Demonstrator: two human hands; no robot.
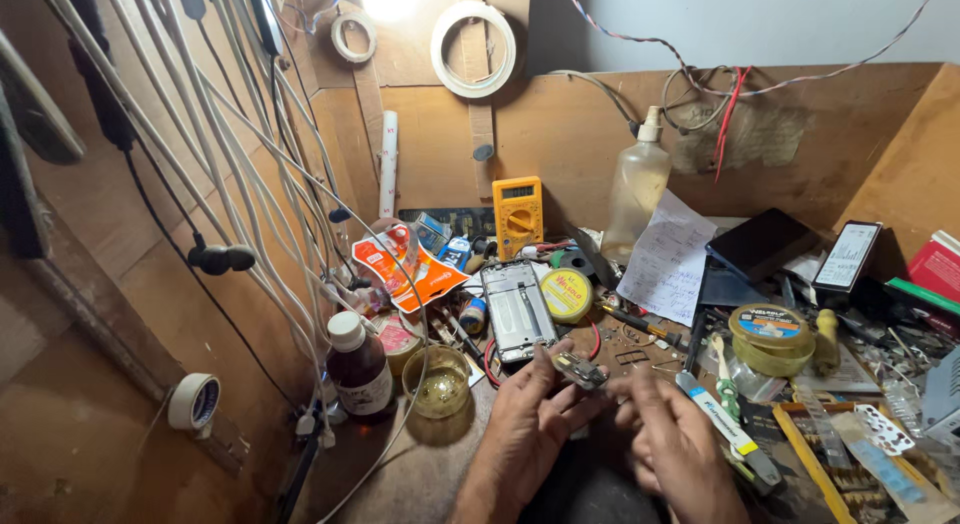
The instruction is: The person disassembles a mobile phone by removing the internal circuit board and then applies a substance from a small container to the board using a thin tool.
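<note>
While a small metal part (pixel 580 371) is pinched in left hand (pixel 530 419), right hand (pixel 665 439) is blurred, grip can't be told; phone frame (pixel 518 309) lies stripped on surface (pixel 420 464), reassembly prob. pending.

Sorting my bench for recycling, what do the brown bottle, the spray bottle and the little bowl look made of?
Brown bottle: dark amber and glossy, glass or plastic, white cap. Spray bottle: cloudy translucent plastic, likely. Little bowl: clear with shiny rim, probably glass, though clear plastic is possible.
</note>
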